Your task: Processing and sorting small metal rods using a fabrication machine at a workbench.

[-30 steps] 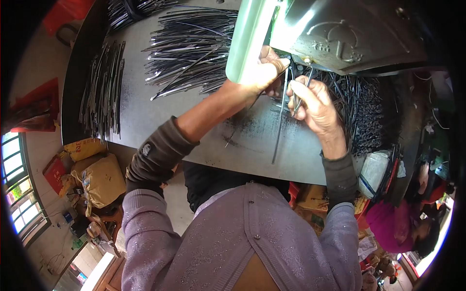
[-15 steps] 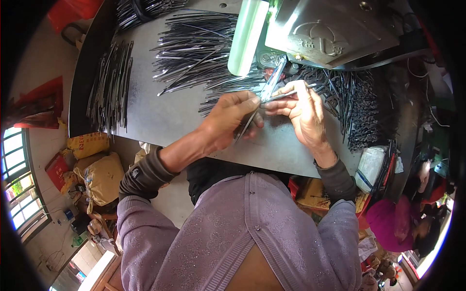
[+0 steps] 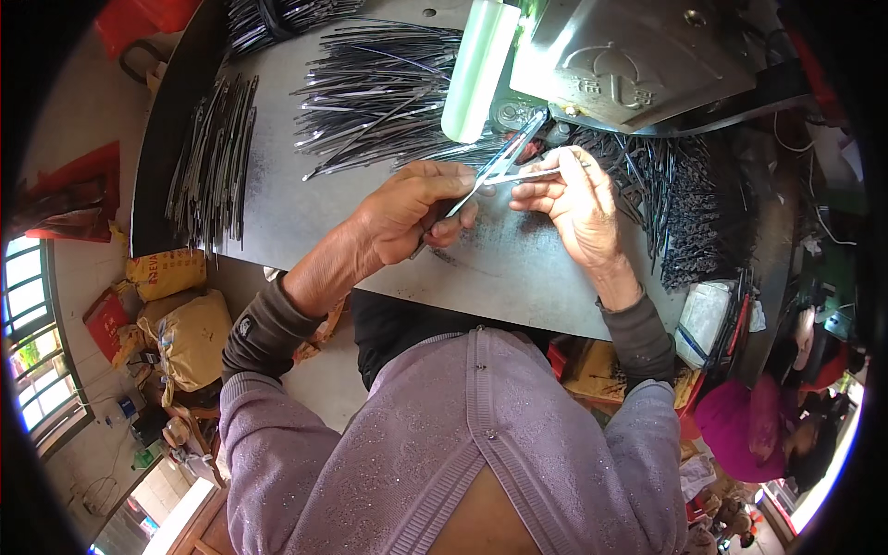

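Note:
My left hand [image 3: 398, 208] is closed on a few thin metal strips [image 3: 509, 151], long and narrow, shiny under the lamp. They slant from the machine's foot down past my fingers. Thumb and fingers of my right hand [image 3: 583, 203] pinch another thin strip [image 3: 525, 176], which lies nearly level. Its left end meets or crosses the strips by my left fingertips; whether they are joined I cannot tell. Close behind the hands, the tips of a wide layer of dark strips [image 3: 379, 102] lie on the grey metal table [image 3: 296, 217].
A glowing lamp tube [image 3: 479, 69] and a metal machine housing [image 3: 638, 65] hang over the table's far side. More strips [image 3: 213, 162] lie at the left. A dense stack of dark pieces [image 3: 692, 213] stands at the right, near a white box [image 3: 706, 319]. Yellow sacks [image 3: 194, 342] stand left.
My left hand has shifted left, drawing its strips that way. The strips now show more openly between my hands. My right hand has barely moved and still pinches its strip.

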